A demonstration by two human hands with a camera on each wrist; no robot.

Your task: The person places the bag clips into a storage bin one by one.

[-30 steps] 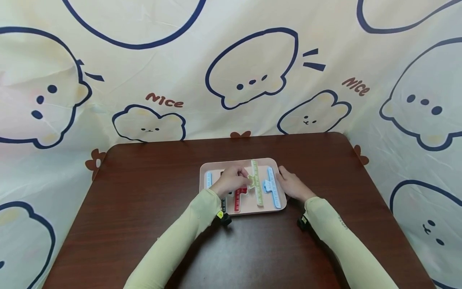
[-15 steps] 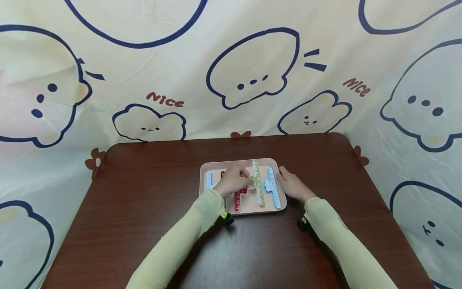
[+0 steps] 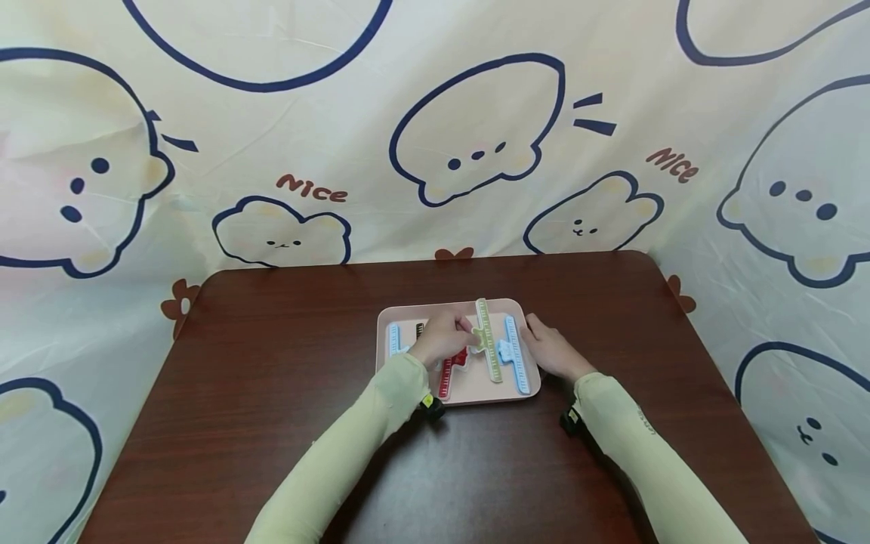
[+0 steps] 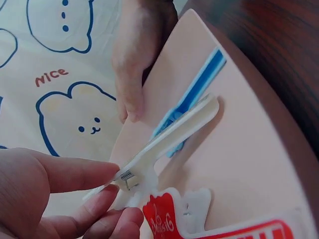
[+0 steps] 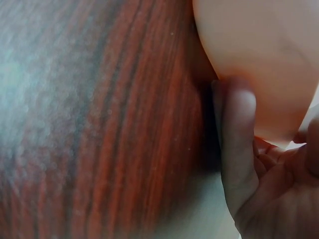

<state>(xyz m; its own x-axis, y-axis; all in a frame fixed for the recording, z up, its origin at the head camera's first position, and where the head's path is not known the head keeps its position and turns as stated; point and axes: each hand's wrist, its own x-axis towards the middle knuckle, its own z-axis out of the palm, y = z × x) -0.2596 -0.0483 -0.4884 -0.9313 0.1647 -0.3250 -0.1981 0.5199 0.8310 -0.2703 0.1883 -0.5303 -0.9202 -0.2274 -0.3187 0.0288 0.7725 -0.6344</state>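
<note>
My left hand (image 3: 443, 337) pinches a long green clip (image 3: 488, 340) with ruler-like marks by its small handle, between thumb and fingers. In the left wrist view the clip (image 4: 174, 132) shows its white inner side and a metal spring, tilted above the tray floor. A red clip (image 3: 445, 376) lies just below this hand. To the right is a blue clip (image 3: 516, 355). A dark clip (image 3: 419, 329) and another light blue clip (image 3: 394, 338) are partly hidden at the left. My right hand (image 3: 553, 349) holds the right edge of the pink tray (image 3: 476, 397).
The tray stands on a dark brown wooden table (image 3: 292, 340) with rounded far corners. A pale curtain (image 3: 367, 136) with cartoon outlines hangs behind and at both sides of the table.
My left hand has shifted slightly to the right with the green clip, whose near end sits a little higher. The red clip has tilted slightly. My right hand stays on the tray's edge.
</note>
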